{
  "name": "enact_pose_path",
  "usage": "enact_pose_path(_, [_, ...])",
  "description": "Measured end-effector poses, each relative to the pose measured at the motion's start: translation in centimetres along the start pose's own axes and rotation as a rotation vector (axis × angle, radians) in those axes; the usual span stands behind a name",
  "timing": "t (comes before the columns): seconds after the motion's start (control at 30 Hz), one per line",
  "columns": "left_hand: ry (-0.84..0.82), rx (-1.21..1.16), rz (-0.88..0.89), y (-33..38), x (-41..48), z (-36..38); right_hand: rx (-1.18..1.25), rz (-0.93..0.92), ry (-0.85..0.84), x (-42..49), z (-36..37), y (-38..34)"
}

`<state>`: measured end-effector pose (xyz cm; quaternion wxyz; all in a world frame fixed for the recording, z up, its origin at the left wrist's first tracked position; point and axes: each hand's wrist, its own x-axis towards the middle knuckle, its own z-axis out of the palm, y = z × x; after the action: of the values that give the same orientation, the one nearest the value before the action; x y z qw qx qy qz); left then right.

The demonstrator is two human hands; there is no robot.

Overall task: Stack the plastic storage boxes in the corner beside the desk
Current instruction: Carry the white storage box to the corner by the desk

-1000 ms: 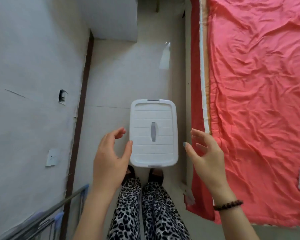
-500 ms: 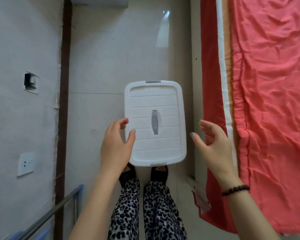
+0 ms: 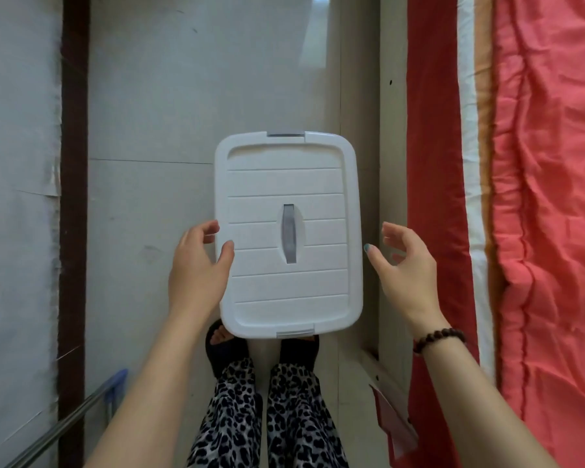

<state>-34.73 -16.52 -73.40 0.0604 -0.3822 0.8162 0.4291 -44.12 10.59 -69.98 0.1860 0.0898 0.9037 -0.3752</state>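
Head view: white lidded storage box point(image 3: 287, 231) unlifted on floor, my left hand point(image 3: 196, 265) touching its edge, right hand point(image 3: 406, 268) spread apart beside; stacking not begun.

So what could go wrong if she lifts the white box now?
The left hand touches the storage box only with its thumb on the lid, and the right hand is open and apart, so a lift now might tip it. The feet sit right under its near edge, where a dropped box could land.

You have bare floor point(image 3: 142, 231) left of the storage box point(image 3: 287, 282); right, the bed frame point(image 3: 390, 197) crowds it.
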Motion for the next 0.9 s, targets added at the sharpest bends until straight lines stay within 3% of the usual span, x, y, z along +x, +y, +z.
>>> enact_pose_path(0.3, [0.012,-0.006,-0.061,-4.6,3.5,4.9,-0.048,0.1,-0.033,3.9,4.9,5.8])
enact_pose_path(0.6, [0.046,0.133,-0.055,-8.1,5.1,8.6,-0.021,0.187,-0.06,6.8,8.6,9.0])
enact_pose_path(0.9, [0.068,0.056,-0.244,-10.1,6.0,11.9,0.011,0.276,-0.152,8.5,10.7,11.3])
